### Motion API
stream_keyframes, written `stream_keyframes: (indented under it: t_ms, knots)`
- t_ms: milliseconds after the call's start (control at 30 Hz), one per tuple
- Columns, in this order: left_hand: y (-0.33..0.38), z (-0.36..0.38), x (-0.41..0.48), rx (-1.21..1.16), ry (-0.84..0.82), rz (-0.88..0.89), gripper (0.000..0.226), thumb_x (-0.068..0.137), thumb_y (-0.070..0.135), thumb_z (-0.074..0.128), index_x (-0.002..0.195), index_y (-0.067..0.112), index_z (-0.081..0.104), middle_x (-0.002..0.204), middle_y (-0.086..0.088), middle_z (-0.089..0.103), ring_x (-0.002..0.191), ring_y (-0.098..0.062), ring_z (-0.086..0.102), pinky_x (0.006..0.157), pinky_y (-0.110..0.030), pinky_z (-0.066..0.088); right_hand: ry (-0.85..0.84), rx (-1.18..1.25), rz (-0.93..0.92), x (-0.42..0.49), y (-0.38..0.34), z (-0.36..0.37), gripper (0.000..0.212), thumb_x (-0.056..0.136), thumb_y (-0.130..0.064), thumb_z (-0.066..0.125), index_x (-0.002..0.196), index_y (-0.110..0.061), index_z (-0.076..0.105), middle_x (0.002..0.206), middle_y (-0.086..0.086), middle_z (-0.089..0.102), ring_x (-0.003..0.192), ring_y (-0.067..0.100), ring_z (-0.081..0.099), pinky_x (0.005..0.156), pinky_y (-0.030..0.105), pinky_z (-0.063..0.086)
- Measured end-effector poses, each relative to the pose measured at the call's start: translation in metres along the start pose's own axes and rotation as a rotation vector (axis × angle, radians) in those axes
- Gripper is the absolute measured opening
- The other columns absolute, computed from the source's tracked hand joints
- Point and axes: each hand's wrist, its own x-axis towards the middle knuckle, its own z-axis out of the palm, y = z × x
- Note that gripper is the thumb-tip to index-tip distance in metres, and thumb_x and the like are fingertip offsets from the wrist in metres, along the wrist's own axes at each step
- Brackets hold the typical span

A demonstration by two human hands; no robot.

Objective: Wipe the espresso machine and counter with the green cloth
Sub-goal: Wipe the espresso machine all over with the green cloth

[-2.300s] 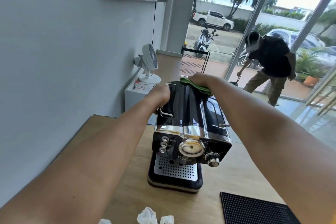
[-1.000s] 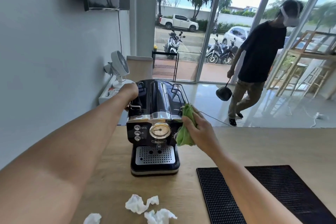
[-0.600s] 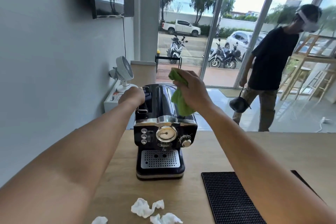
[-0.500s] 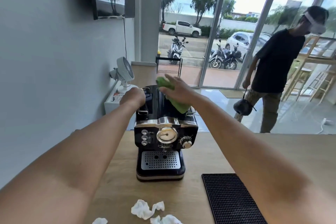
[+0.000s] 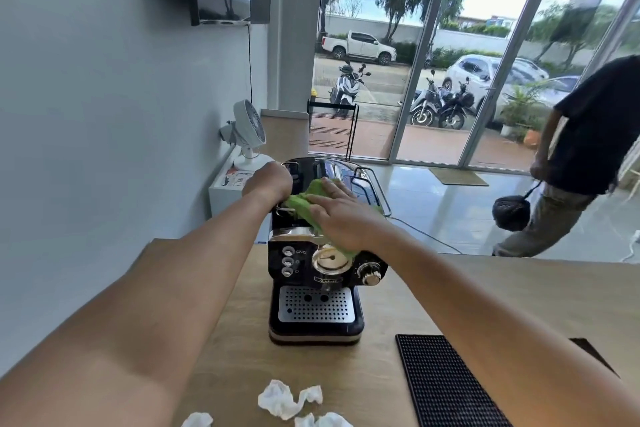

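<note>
The green cloth [image 5: 304, 203] lies spread along the espresso machine [image 5: 317, 274] top at frame centre, pinned beneath the right hand [image 5: 341, 218], fingers flat; the left hand [image 5: 268, 182] clenches the machine's upper-left edge, counter [image 5: 450, 291] unwiped

Right hand [image 5: 341, 218] flat on green cloth [image 5: 304, 206] atop espresso machine [image 5: 318, 274] (left hand [image 5: 268, 182] grips top-left edge).

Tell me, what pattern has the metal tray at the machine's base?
Silver drip tray, perforated with rows of small round holes; head view.
</note>
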Motion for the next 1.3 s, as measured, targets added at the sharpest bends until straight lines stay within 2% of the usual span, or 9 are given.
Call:
stream_keyframes:
  t_ms: [233,533,667,767,833,933,1033,1133,1300]
  knots:
    - [0.000,-0.003,-0.004,0.018,0.016,0.021,0.028,0.087,0.006,0.038,0.103,0.005,0.061,0.109,-0.018,0.063,0.098,-0.036,0.061,0.080,-0.036,0.050,0.039,0.040,0.092,0.070,0.007,-0.009,0.048,0.102,-0.045,0.026,0.149,-0.041,0.028,0.164,-0.005,-0.001,0.150,0.019,-0.005,0.120,0.050,0.006]
    - [0.003,-0.005,-0.004,0.044,-0.010,0.024,0.035,0.089,0.006,0.033,0.112,0.005,0.059,0.120,-0.019,0.060,0.102,-0.035,0.059,0.072,-0.035,0.043,0.241,0.055,-0.239,-0.053,0.002,0.020,0.043,0.100,-0.022,0.047,0.141,-0.033,0.048,0.155,-0.019,0.031,0.146,0.004,0.018,0.120,0.037,0.023]
    - [0.003,-0.005,-0.004,0.097,-0.007,0.034,0.035,0.089,0.004,0.033,0.113,0.005,0.060,0.121,-0.019,0.060,0.104,-0.036,0.059,0.070,-0.034,0.041,0.202,0.094,-0.159,-0.074,0.005,-0.018,0.043,0.092,0.004,0.053,0.112,-0.029,0.072,0.125,-0.013,0.065,0.104,0.005,0.063,0.089,0.030,0.055]
    - [0.002,-0.003,-0.003,0.109,-0.004,0.024,0.035,0.090,0.005,0.033,0.113,0.006,0.060,0.122,-0.017,0.061,0.105,-0.035,0.059,0.072,-0.034,0.040,0.269,0.176,0.044,-0.059,0.007,-0.075,0.052,0.080,0.009,0.046,0.090,-0.030,0.079,0.091,-0.007,0.075,0.063,0.007,0.065,0.057,0.027,0.058]
    - [0.002,-0.003,-0.001,0.111,-0.001,0.022,0.036,0.091,0.006,0.032,0.114,0.006,0.060,0.123,-0.017,0.060,0.106,-0.035,0.058,0.072,-0.034,0.039,0.430,0.251,0.079,-0.027,0.013,-0.094,0.050,0.074,0.006,0.044,0.080,-0.029,0.079,0.080,-0.006,0.076,0.061,0.015,0.068,0.057,0.032,0.060]
    - [0.002,-0.003,0.001,0.111,-0.004,0.018,0.036,0.090,0.007,0.032,0.113,0.007,0.060,0.121,-0.017,0.061,0.104,-0.034,0.059,0.071,-0.033,0.041,0.258,0.140,0.158,0.027,0.019,-0.082,0.019,0.090,-0.015,0.055,0.092,-0.011,0.074,0.089,0.005,0.072,0.073,0.023,0.066,0.059,0.030,0.053]
    - [0.002,-0.002,0.002,0.137,0.006,0.023,0.036,0.090,0.006,0.032,0.114,0.007,0.059,0.124,-0.017,0.060,0.107,-0.035,0.058,0.073,-0.033,0.041,-0.027,-0.035,0.230,0.046,0.015,-0.053,0.051,0.100,-0.048,0.038,0.120,-0.006,0.058,0.125,0.017,0.057,0.113,0.030,0.056,0.091,0.038,0.045]
    - [0.003,-0.001,0.003,0.141,0.003,0.020,0.037,0.090,0.005,0.032,0.115,0.006,0.059,0.123,-0.017,0.060,0.106,-0.035,0.059,0.072,-0.034,0.043,-0.035,-0.163,0.213,0.037,0.011,-0.039,0.068,0.098,-0.059,0.018,0.140,-0.012,0.044,0.151,0.011,0.040,0.131,0.031,0.044,0.104,0.046,0.039]
    - [0.002,0.002,0.004,0.147,0.008,0.007,0.037,0.090,0.008,0.032,0.114,0.008,0.061,0.122,-0.015,0.061,0.106,-0.033,0.058,0.074,-0.034,0.037,-0.029,-0.451,0.192,0.008,-0.004,-0.023,0.062,0.101,-0.051,0.010,0.104,-0.014,0.059,0.131,0.015,0.058,0.118,0.029,0.053,0.106,0.048,0.028]
